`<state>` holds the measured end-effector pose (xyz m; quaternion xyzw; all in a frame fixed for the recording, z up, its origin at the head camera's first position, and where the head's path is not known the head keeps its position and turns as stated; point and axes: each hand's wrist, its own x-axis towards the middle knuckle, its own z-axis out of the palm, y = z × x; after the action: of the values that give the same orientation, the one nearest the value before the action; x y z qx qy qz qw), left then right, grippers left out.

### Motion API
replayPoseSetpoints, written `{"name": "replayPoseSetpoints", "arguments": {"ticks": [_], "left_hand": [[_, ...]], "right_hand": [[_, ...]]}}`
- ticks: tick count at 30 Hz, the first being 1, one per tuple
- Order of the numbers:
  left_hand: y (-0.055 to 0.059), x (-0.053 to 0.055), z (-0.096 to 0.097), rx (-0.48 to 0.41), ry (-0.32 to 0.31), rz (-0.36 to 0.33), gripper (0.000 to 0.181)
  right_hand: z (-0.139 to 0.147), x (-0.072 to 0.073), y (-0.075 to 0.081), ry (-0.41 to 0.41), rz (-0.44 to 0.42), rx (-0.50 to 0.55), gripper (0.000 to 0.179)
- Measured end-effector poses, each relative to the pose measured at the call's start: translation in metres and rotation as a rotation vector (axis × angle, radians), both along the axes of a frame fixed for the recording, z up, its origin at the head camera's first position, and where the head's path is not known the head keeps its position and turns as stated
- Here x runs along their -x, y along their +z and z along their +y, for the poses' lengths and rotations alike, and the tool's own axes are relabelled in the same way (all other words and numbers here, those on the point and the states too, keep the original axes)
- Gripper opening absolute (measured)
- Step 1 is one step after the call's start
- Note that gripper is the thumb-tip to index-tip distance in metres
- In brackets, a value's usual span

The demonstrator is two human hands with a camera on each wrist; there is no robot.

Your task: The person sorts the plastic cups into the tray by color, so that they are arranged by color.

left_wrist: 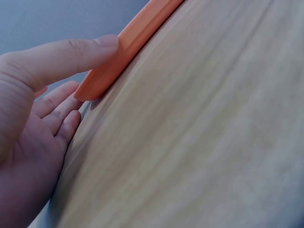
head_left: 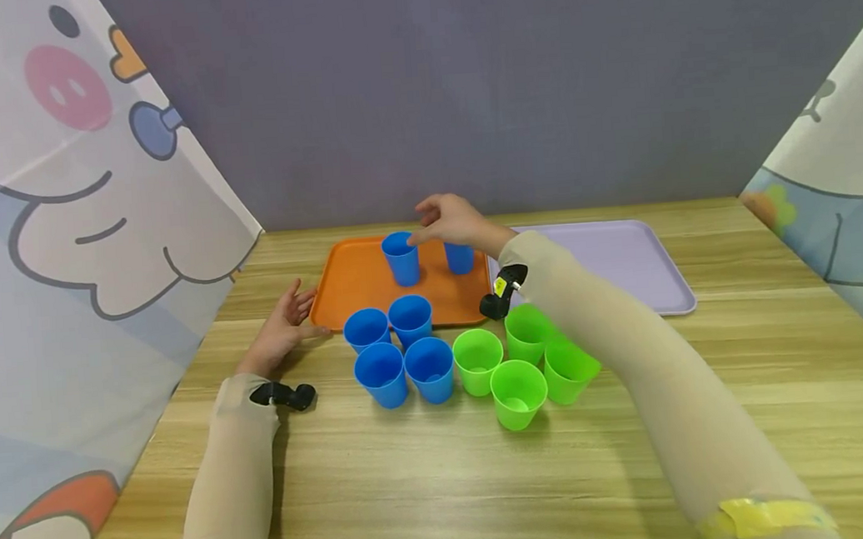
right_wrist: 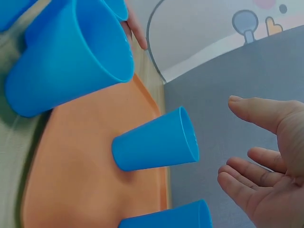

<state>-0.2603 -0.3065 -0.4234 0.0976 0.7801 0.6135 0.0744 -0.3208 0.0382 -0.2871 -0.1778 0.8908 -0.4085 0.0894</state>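
My right hand (head_left: pixel 452 220) (right_wrist: pixel 266 166) hovers over the orange tray (head_left: pixel 353 279) with thumb and fingers spread apart, holding nothing. Just below it, a blue cup (head_left: pixel 404 265) (right_wrist: pixel 154 142) stands upright on the tray. A second blue cup (head_left: pixel 460 259) stands there to the right, partly hidden by the hand. My left hand (head_left: pixel 283 328) (left_wrist: pixel 42 109) is at the tray's front left corner. Its thumb touches the orange rim (left_wrist: pixel 130 45), and its other fingers extend loosely along the left side. Several blue cups (head_left: pixel 382 381) stand clustered on the table before the tray.
Several green cups (head_left: pixel 478 371) stand right of the blue cluster, some partly behind the right forearm. A pale purple tray (head_left: pixel 618 256) lies to the right of the orange one. Behind both trays rises a grey wall panel (head_left: pixel 464 92); cartoon-printed sheets flank the wooden table (head_left: pixel 417 488).
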Motion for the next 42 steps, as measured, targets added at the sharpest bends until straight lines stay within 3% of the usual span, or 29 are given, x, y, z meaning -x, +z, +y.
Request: {"name": "replayPoseSetpoints", "arguments": {"ticks": [9, 26, 42], "left_hand": [[0.001, -0.001, 0.000, 0.001, 0.004, -0.001, 0.115], [0.001, -0.003, 0.001, 0.008, 0.005, 0.011, 0.112], [0.003, -0.002, -0.002, 0.014, 0.005, 0.002, 0.113]], "right_hand": [[0.009, -0.014, -0.004, 0.082, -0.014, 0.035, 0.064], [0.021, -0.031, -0.026, 0.401, -0.170, 0.214, 0.063], [0.007, -0.033, -0.037, 0.579, -0.251, 0.064, 0.073]]}}
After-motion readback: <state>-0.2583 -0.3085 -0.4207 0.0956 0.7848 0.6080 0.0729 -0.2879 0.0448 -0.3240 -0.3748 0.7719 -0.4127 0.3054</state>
